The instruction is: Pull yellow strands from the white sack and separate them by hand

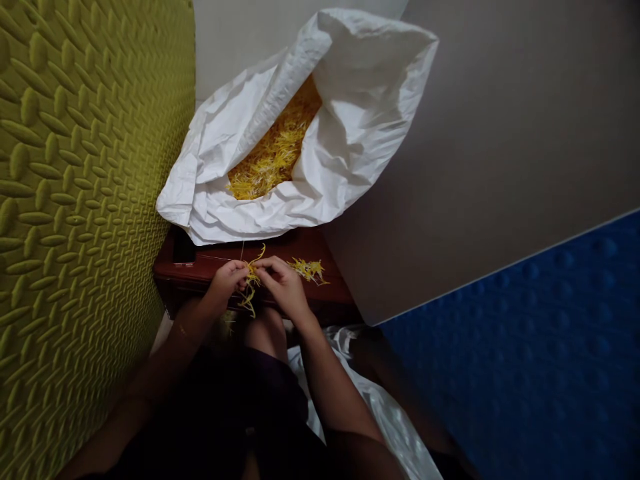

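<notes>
My left hand (227,281) and my right hand (283,287) meet above a dark red wooden stool top (320,293), their fingertips pinching a small bunch of thin yellow petals (251,283). A fine thread (242,251) rises from between my fingers, and another strand appears to run left across the wood. A loose heap of yellow petals (309,270) lies just beyond my right hand. Farther ahead, a white woven sack (240,180) lies open, holding a mass of yellow petals (275,143).
A black phone (184,248) lies on the wood's left end. A textured olive-green foam panel (85,167) stands along the left, and a grey panel (480,153) and blue studded mat (520,347) fill the right. White shiny cloth (390,413) lies below my right forearm.
</notes>
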`<move>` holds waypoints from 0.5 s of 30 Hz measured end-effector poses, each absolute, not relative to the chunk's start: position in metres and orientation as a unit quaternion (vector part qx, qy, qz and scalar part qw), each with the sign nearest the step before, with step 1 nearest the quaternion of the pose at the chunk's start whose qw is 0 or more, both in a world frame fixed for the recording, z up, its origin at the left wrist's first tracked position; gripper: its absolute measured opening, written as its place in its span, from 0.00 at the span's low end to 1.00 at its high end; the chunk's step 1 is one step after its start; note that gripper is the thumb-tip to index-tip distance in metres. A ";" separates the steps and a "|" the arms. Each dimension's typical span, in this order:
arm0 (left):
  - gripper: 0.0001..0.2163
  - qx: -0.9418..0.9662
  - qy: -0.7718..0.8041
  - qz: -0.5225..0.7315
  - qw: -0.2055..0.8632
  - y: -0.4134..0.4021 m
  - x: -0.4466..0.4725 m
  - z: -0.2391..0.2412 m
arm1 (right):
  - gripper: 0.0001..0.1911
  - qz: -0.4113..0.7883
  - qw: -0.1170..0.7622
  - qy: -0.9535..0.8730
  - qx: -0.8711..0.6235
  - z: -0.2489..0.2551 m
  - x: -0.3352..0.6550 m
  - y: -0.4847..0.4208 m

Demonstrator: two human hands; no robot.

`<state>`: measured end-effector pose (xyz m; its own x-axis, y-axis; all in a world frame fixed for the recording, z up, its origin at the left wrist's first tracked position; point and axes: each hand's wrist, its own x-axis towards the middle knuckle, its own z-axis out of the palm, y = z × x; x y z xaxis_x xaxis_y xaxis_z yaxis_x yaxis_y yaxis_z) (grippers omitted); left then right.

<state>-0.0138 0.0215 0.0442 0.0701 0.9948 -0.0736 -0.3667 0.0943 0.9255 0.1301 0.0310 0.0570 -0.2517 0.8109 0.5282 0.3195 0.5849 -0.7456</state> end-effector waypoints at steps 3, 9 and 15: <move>0.06 0.343 0.372 0.533 0.678 0.020 -0.014 0.044 | 0.06 0.313 0.486 -0.718 -0.388 0.055 0.129 0.032; 0.10 0.345 0.365 0.525 0.686 0.016 -0.011 0.046 | 0.04 0.250 0.492 -0.750 -0.364 0.056 0.129 0.032; 0.09 0.375 0.379 0.519 0.668 0.021 -0.010 0.042 | 0.06 0.117 0.493 -0.780 -0.368 0.055 0.131 0.030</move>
